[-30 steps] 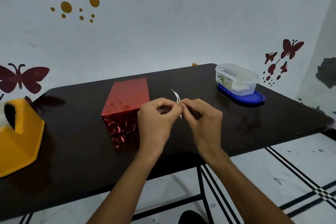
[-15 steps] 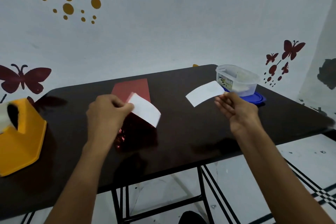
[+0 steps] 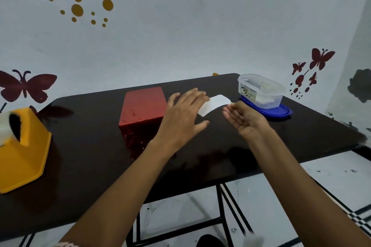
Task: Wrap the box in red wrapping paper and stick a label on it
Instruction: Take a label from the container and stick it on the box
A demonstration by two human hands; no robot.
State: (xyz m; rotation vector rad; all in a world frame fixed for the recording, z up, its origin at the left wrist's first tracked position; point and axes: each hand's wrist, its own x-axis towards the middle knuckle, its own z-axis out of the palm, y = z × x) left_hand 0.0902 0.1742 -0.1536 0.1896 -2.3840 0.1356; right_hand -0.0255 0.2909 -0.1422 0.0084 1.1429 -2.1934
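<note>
The box (image 3: 143, 104), wrapped in shiny red paper, stands on the dark table (image 3: 84, 146) left of centre. My left hand (image 3: 183, 115) hovers just right of the box with its fingers spread and straight. My right hand (image 3: 246, 121) is a little further right, palm turned up and to the left, fingers straight. A white label piece (image 3: 215, 104) hangs between the two hands, its left end at my left fingertips and its right end by my right thumb. I cannot tell whether either hand pinches it. Only one white piece shows.
A yellow tape dispenser (image 3: 22, 146) with a tape roll sits at the table's left end. A clear plastic container (image 3: 261, 92) stands on its blue lid (image 3: 281, 111) at the far right corner. The table's front edge runs below my forearms, tiled floor beneath.
My hands had pulled apart, each with a white piece. Now the left hand has swung right, past the box, with fingers opened, and the two hands are close with one white piece between them.
</note>
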